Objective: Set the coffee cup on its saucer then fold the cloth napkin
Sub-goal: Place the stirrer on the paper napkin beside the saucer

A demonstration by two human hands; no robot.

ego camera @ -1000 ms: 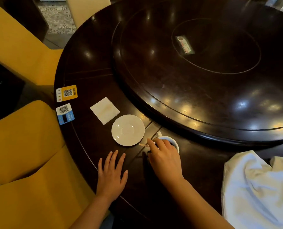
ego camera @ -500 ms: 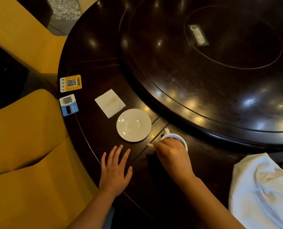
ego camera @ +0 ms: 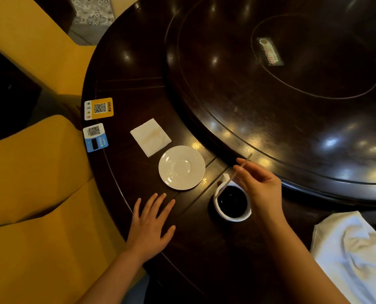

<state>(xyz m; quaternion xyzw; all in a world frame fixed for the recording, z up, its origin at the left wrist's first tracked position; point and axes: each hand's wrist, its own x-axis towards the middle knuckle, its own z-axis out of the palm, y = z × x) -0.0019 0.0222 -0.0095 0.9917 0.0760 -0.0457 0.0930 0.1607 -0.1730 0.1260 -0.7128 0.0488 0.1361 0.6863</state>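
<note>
The coffee cup (ego camera: pixel 232 202) is sitting on the dark bench (ego camera: pixel 204 249), just right of the bare saucer (ego camera: pixel 181 167). The right hand (ego camera: pixel 259 186) is pinching what looks like a thin stir stick (ego camera: pixel 233 176) over it. The left hand (ego camera: pixel 148 227) is lying flat, fingers spread. The white cloth napkin (ego camera: pixel 353 255) is lying crumpled at right.

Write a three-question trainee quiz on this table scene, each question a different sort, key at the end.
1. True or false: the coffee cup already sits on the saucer.
2. What does the right hand pinch? A) cloth napkin B) stir stick C) cup handle
3. Fill in: the left hand rests flat on the ____.

Key:
1. False; the cup stands on the table, to the right of the empty saucer.
2. B, the stir stick, its lower end at the cup's rim.
3. table
</note>
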